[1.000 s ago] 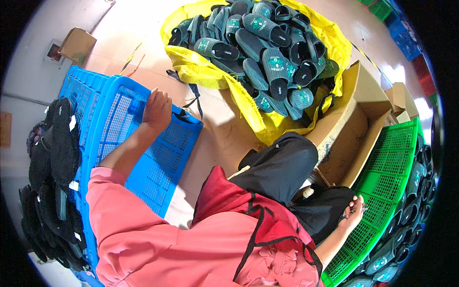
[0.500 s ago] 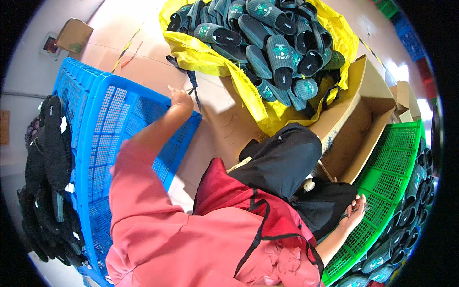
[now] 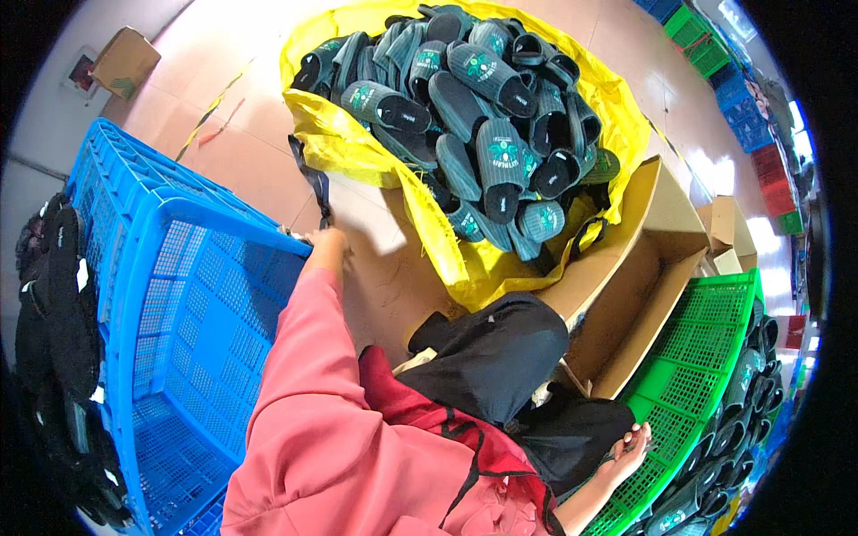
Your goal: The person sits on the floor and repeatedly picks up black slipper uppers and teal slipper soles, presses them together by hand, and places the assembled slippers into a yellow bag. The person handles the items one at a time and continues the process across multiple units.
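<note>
My left hand (image 3: 329,241) is at the far right corner of a blue plastic crate (image 3: 161,219), its fingers closed over the rim. The crate is tipped so that its bare mesh inside faces me. Beside my right knee, my right hand (image 3: 629,454) is partly closed with curled fingers, next to a green plastic basket (image 3: 684,357). Something small and dark may be in that hand, but I cannot make it out. In front of me a wide yellow sack (image 3: 429,228) holds a heap of dark grey ribbed slippers (image 3: 500,161) with green and white prints.
An open cardboard box (image 3: 626,313) leans between the sack and the green basket. More slippers (image 3: 737,429) are piled beyond the basket. Black fuzzy slippers (image 3: 63,304) stand left of the crate. A smaller carton (image 3: 125,61) sits at the far left wall.
The blue crate's open side has turned more into view. My left arm has straightened, its hand staying at the crate's corner. The view has shifted; my right hand stays by my knee.
</note>
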{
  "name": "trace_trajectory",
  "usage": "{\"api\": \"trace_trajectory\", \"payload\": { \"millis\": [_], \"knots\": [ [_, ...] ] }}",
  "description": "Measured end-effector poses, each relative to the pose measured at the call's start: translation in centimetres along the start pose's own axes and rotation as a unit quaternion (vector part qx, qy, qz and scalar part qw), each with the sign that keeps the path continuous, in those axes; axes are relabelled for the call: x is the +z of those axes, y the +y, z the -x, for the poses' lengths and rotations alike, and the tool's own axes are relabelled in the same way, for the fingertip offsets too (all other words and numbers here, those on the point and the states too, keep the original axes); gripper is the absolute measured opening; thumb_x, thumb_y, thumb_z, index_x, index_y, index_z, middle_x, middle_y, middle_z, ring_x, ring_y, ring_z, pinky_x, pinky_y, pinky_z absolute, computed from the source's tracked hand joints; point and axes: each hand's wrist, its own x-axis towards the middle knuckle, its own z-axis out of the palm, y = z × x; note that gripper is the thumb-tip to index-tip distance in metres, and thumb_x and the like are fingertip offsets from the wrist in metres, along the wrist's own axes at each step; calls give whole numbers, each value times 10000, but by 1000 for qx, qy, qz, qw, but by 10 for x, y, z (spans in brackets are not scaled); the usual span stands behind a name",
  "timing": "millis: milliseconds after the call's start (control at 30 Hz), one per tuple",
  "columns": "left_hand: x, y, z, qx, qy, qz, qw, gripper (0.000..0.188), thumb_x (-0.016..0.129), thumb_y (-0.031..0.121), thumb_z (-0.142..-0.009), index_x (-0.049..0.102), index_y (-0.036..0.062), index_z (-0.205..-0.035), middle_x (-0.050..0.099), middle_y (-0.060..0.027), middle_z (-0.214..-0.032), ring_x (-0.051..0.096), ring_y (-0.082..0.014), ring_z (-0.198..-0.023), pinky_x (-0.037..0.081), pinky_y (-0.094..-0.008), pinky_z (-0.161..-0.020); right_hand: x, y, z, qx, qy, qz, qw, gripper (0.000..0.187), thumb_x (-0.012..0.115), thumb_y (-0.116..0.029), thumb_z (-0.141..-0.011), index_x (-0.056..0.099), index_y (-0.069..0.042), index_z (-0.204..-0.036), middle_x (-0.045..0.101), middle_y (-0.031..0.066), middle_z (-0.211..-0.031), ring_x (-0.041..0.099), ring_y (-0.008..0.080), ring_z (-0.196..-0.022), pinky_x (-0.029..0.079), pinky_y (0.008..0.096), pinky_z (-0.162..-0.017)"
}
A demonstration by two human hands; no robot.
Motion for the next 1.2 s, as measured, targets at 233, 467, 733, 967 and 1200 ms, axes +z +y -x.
{"api": "trace_trajectory", "payload": {
  "millis": [233,467,733,967,1200],
  "knots": [
    [39,20,-14,213,-169,-139,952,765,731,478,-779,479,113,-1403,538,-117,-1386,509,-291,-1267,370,-478,-1061,22,-7,4,2,11,14,1000,236,593,-244,-962,599,-65,-1115,597,20,-886,473,28,-592,257,156,-345],
    [129,50,-12,304,92,-123,940,310,571,191,-880,689,74,-1141,683,-142,-1182,669,-296,-1059,533,-485,-848,12,0,-2,0,-8,17,1000,252,573,-226,-971,591,-54,-1154,599,34,-904,479,40,-603,255,158,-347],
    [0,-5,-14,-64,-17,-113,991,798,655,587,-830,434,176,-1477,378,-89,-1543,321,-362,-1427,201,-669,-1109,11,-4,6,-7,18,22,1000,272,535,-232,-983,582,-48,-1178,598,48,-923,481,43,-600,252,158,-346],
    [26,-10,-56,-14,-76,-60,995,757,662,551,-844,446,184,-1469,368,-83,-1549,292,-381,-1438,207,-577,-1147,13,-8,7,-19,27,20,999,255,560,-236,-980,588,-48,-1150,601,38,-897,481,38,-570,256,158,-338],
    [23,2,-39,90,-106,-68,988,610,589,493,-909,486,215,-1443,437,-49,-1509,386,-334,-1389,278,-583,-1082,8,-7,3,-21,29,21,999,229,620,-246,-954,614,-72,-1104,624,17,-872,506,30,-570,268,156,-334]
  ]
}}
